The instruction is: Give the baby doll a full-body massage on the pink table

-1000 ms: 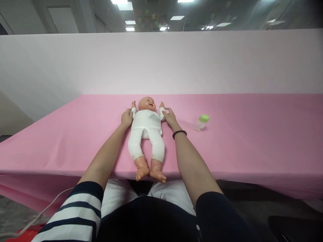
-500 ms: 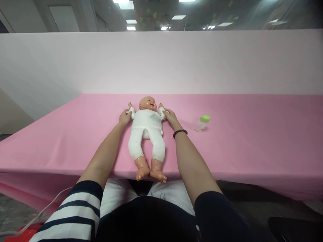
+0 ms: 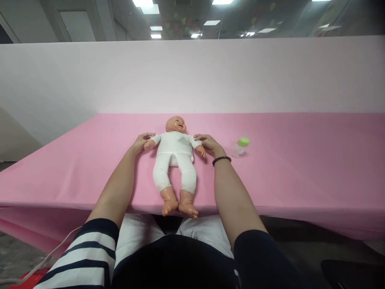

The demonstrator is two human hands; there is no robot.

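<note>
A baby doll (image 3: 174,146) with a white cloth body lies on its back on the pink tablecloth, its head away from me and its bare feet at the near table edge. My left hand (image 3: 142,143) is closed round the doll's arm on the left, fingers over the upper side of the sleeve. On the other side, my right hand (image 3: 211,144) has its fingers on the doll's other sleeve and holds that arm. Both doll arms point outward and down toward me. Part of each grip is hidden behind the doll's forearms.
A small clear bottle with a green cap (image 3: 243,142) stands tilted-looking to the right of my right hand. Behind the pink table (image 3: 300,168) rises a white panel (image 3: 192,76). A white cable (image 3: 57,247) hangs at the lower left, above something red (image 3: 36,277).
The doll's arms have swung from raised beside its head to lowered outward. My hands have moved apart with them. The doll's body and the bottle have stayed in place.
</note>
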